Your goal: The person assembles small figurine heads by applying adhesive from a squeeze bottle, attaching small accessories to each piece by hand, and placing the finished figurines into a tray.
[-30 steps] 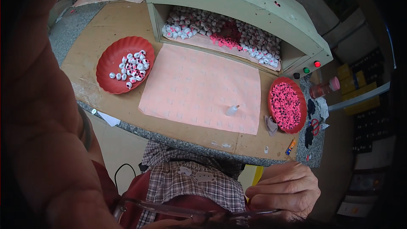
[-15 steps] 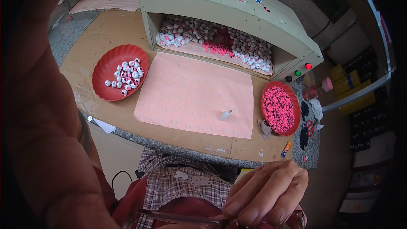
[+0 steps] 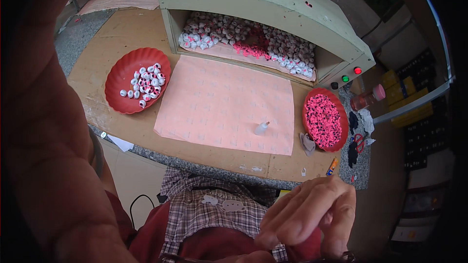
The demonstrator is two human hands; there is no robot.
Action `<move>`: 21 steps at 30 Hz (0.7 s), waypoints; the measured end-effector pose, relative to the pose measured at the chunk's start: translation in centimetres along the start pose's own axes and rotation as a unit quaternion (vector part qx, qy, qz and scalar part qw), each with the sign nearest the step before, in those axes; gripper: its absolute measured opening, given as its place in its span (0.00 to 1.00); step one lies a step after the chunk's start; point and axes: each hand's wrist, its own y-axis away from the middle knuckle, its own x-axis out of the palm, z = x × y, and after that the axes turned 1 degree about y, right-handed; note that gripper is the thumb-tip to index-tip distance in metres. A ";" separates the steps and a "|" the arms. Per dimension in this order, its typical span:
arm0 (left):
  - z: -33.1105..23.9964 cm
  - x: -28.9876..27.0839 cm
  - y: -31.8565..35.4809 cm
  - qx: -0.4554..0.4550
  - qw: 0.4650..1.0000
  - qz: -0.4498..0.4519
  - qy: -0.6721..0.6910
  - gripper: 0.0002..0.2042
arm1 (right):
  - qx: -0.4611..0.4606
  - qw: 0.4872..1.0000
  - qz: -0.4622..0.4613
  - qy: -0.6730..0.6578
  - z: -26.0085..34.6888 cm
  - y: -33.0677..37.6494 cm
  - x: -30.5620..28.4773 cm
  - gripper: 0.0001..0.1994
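Note:
My right hand hovers low at the bottom right over my plaid-clothed lap, fingers curled down and closed on a thin dark frame at the lower edge. My left arm fills the left side very close to the camera; its hand is hidden. On the table lies a pink sheet with a small clear bottle standing on it. Left of the sheet is a red plate of small white and red pieces. On its right, a second red plate holds pink bits.
A pale green box with red and green buttons stands at the back, its open front full of small white pieces. A pink-lidded jar, red scissors, a rag and an orange pen lie at the table's right end.
My right hand has risen and shifted right, its fingers curling further down. The view has tipped so the table sits higher and nearer.

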 end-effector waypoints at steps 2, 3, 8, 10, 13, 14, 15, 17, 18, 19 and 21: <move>0.1 0.0 0.0 0.003 1.000 0.000 0.002 0.05 | 0.007 1.000 -0.020 -0.019 0.0 -1.3 0.6 0.26; -0.4 -0.1 0.1 0.004 1.000 0.001 0.003 0.05 | 0.009 0.999 -0.030 -0.028 0.2 -1.8 0.7 0.30; 0.2 0.4 0.1 0.006 1.000 0.003 0.008 0.05 | 0.086 0.995 0.039 -0.035 0.7 -2.3 0.4 0.38; 0.5 0.4 -0.1 0.005 1.000 0.003 0.011 0.05 | 0.073 0.996 0.059 -0.013 0.7 -1.7 0.0 0.39; 0.4 0.4 0.2 0.001 1.000 0.004 0.016 0.06 | 0.056 0.996 0.070 -0.002 0.6 -1.5 -0.4 0.39; 0.5 0.4 0.2 -0.001 1.000 0.005 0.018 0.06 | 0.047 0.996 0.073 -0.003 0.5 -1.6 -0.6 0.39; 0.5 0.3 0.3 -0.004 1.000 0.006 0.020 0.06 | 0.038 0.996 0.075 -0.003 0.5 -1.6 -0.8 0.39; 0.6 0.3 0.4 -0.008 1.000 0.006 0.022 0.06 | 0.037 0.995 0.088 0.023 0.6 -2.3 -1.2 0.39; 1.0 0.4 0.2 -0.011 1.000 0.006 0.023 0.06 | 0.037 0.993 0.103 0.049 0.7 -2.6 -1.3 0.39; 1.0 0.2 0.1 -0.013 1.000 0.005 0.023 0.06 | 0.038 0.989 0.118 0.075 0.7 -2.7 -1.4 0.40; 0.6 -0.3 0.5 -0.017 1.000 0.003 0.022 0.06 | 0.047 0.989 0.062 0.123 1.0 -1.7 -1.3 0.34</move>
